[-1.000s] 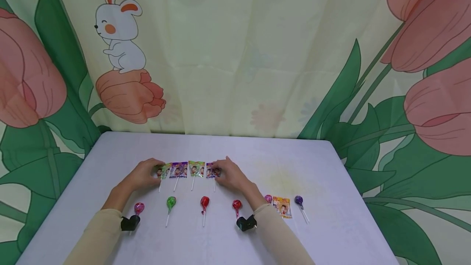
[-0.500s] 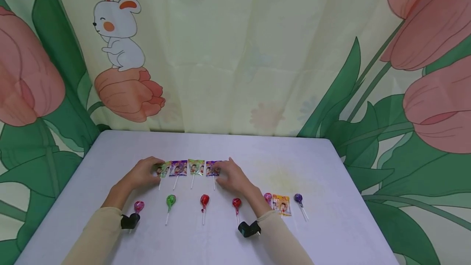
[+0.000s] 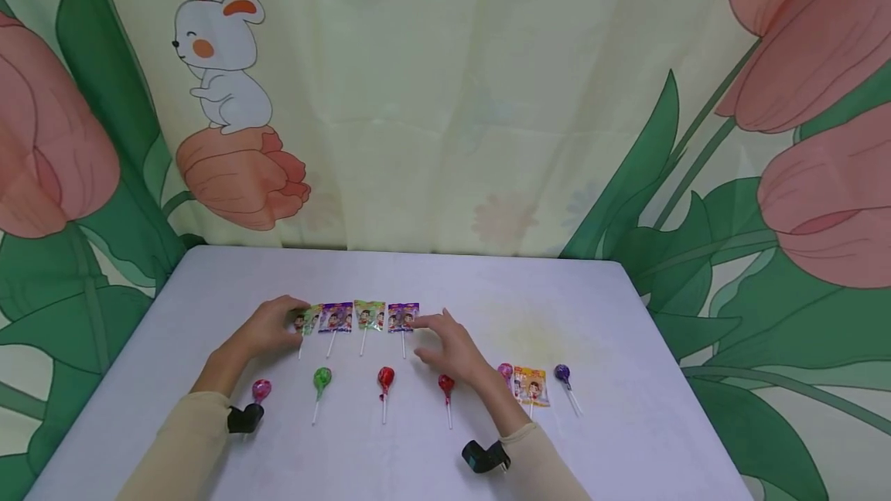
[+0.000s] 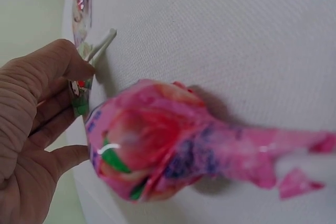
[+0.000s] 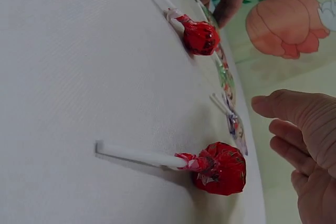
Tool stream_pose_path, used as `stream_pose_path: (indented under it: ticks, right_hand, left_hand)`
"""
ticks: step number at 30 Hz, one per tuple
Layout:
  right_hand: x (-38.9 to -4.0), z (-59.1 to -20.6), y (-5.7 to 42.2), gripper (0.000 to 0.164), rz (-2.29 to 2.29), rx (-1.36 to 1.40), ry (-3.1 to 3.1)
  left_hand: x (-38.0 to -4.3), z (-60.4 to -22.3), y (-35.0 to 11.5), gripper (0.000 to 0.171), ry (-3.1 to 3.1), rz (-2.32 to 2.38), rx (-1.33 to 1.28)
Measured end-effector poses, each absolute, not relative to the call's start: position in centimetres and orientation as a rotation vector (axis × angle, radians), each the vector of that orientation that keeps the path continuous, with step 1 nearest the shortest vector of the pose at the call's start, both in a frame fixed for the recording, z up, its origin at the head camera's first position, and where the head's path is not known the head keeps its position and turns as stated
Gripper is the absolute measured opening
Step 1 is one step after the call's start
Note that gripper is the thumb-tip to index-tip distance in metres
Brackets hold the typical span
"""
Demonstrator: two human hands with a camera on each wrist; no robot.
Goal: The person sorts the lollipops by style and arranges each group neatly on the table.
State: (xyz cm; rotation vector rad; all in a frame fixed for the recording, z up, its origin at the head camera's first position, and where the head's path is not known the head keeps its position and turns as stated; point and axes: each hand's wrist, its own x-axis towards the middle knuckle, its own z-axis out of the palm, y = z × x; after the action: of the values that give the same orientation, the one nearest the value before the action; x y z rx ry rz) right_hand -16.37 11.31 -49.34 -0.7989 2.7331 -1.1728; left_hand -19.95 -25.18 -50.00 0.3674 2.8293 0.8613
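Four-sided flat wrappers with white sticks, several lollipops in all, form a row at the back of the table. At its left end my left hand holds the green-wrapped flat lollipop between thumb and fingers; the left wrist view shows its wrapper partly hidden behind them. Purple, green and purple flat lollipops follow to the right. My right hand hovers just right of the last purple one, fingers spread and apart from it, holding nothing.
In front lie round lollipops: pink, green, red and another red. Further right are a pink one, an orange flat one and a purple round one. A printed curtain stands behind the table.
My right hand has let go of the right-end purple flat lollipop and drawn back to the right, its fingers spreading. The left hand has stayed at the green one.
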Motion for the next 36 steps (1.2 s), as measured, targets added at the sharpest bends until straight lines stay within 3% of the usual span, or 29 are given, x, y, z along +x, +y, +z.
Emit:
stream_pose_path:
  ticks: [8,19,36]
  right_hand:
    - [-15.1,-49.4,12.1,0.041,-1.228,-0.772,2.72]
    - [-13.2,-48.7,13.2,0.044,-1.241,-0.954,2.761]
    - [-10.8,-48.2,15.0,0.045,-1.238,-0.911,2.83]
  left_hand:
    - [-20.0,-50.1,-25.1,0.06,2.828,0.869,0.361]
    - [-19.7,-49.6,-25.0,0.061,2.824,0.863,0.363]
    - [-19.7,-49.7,-25.2,0.061,2.818,0.874,0.347]
